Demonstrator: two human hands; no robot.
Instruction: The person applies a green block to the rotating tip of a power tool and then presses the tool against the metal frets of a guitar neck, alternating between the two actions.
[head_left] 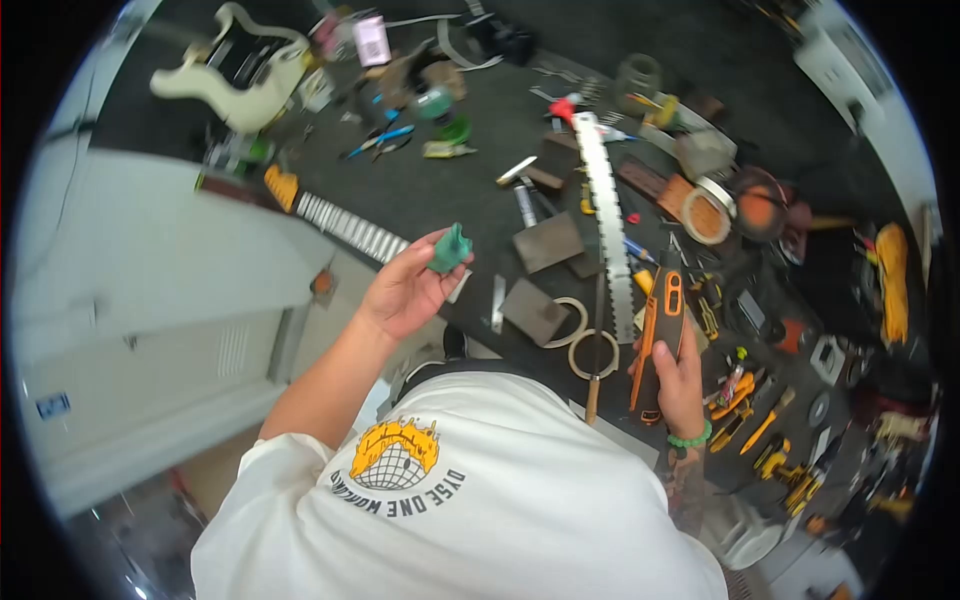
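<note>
My left hand (408,285) is palm up, its thumb and fingers closed on a small crumpled green piece (450,250), whose material I cannot make out. Behind that hand lies a guitar neck (345,226) with an orange-yellow headstock. In my right hand (678,385), over the bench's front edge, is a long orange-and-black handheld tool (661,325); its exact kind does not show. Just left of this tool runs a long pale notched straightedge (607,220). A tape roll (594,356) and dark flat blocks (548,242) lie between my hands.
A cream guitar body (235,70) lies at the far left of the dark workbench (330,165). Jars, a headphone-like item and an open round tin (708,212) crowd the right. Several yellow-handled tools (735,400) lie beyond my right hand. A phone (371,41) is at the back.
</note>
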